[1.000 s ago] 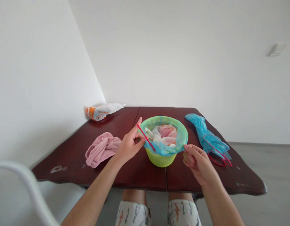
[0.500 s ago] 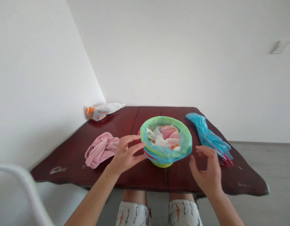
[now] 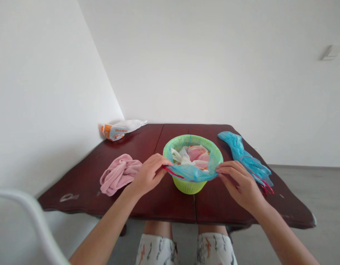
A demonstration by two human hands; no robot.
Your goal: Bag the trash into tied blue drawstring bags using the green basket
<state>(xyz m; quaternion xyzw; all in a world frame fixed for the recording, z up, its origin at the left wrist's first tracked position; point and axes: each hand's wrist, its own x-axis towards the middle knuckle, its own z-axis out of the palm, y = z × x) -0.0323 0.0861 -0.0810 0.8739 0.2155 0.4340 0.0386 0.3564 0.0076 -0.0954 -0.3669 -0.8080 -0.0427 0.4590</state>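
In the head view, one green basket [image 3: 188, 184] stands near the middle of the dark red tabletop [image 3: 156, 206], lined with a blue bag [image 3: 196, 172] whose edge folds over the rim on the near side. Inside the liner lie crumpled white and pink wrappers [image 3: 192, 155]; their number cannot be told. The left hand [image 3: 148, 176] sits at 9 o'clock of the basket, its grip closed on the liner's edge where a red drawstring [image 3: 172, 172] shows. The right hand [image 3: 238, 182] sits at 3 o'clock, its fingers pinched together on the opposite edge of the same liner, so the blue film stretches between the two hands across the basket's near rim. A second blue bag [image 3: 243, 156] with red strings lies loose on the tabletop at 2 o'clock of the basket, just beside the right hand. One pink cloth [image 3: 118, 173] lies bunched at 9 o'clock, just beyond the left hand. One white and orange packet [image 3: 120, 129] rests at 11 o'clock, against the wall.
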